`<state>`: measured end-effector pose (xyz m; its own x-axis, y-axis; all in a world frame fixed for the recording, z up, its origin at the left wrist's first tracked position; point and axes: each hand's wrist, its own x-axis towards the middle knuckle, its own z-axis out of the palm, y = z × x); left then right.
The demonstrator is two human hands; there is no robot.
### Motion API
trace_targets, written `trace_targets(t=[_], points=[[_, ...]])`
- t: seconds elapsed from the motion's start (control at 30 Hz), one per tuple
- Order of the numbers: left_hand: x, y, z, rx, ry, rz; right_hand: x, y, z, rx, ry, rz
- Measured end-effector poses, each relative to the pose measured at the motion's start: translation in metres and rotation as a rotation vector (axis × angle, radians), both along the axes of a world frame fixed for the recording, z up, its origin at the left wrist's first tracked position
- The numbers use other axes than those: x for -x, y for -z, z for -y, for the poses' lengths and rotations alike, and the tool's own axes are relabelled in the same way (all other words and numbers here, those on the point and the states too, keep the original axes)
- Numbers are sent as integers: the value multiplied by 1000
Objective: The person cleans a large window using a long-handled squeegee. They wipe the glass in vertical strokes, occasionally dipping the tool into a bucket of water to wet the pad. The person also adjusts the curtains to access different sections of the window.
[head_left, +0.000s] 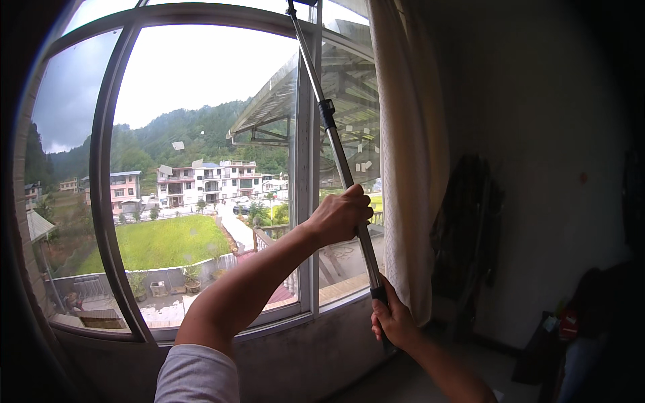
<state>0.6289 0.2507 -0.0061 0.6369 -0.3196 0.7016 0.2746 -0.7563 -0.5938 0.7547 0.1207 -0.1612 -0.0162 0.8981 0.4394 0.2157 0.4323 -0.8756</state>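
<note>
A metal telescopic pole (339, 152) with black joints slants up across the window toward its top rail. My left hand (342, 214) is wrapped around the pole's middle section, in front of the right-hand pane. Lower down, my right hand (394, 317) grips the black handle (380, 297) at the pole's bottom end. The dark head (305, 2) at the top of the pole is cut off by the picture's upper edge, so its kind cannot be made out. Behind the pole stands the window frame (308, 176), with glass panes on both sides.
A pale curtain (410, 166) hangs close to the right of the pole. Dark clothing (466, 237) hangs by the shaded wall (549, 211). Various items lie on dark furniture (534, 347) at the lower right. The window sill (272, 326) runs below the panes.
</note>
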Motion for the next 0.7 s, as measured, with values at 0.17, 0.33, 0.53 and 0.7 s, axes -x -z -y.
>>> trace_targets(t=[0.17,0.33,0.53,0.7], points=[[-9,31,23,63,41,-13,-12,25,36,81,-60,-51],[-20,43,52,96,31,-31,-25,31,72,155,-60,-86],[-32,29,81,100,42,-33,-47,13,106,216,-108,-110],[-41,5,108,56,111,-40,-60,-21,147,262,-150,-166]])
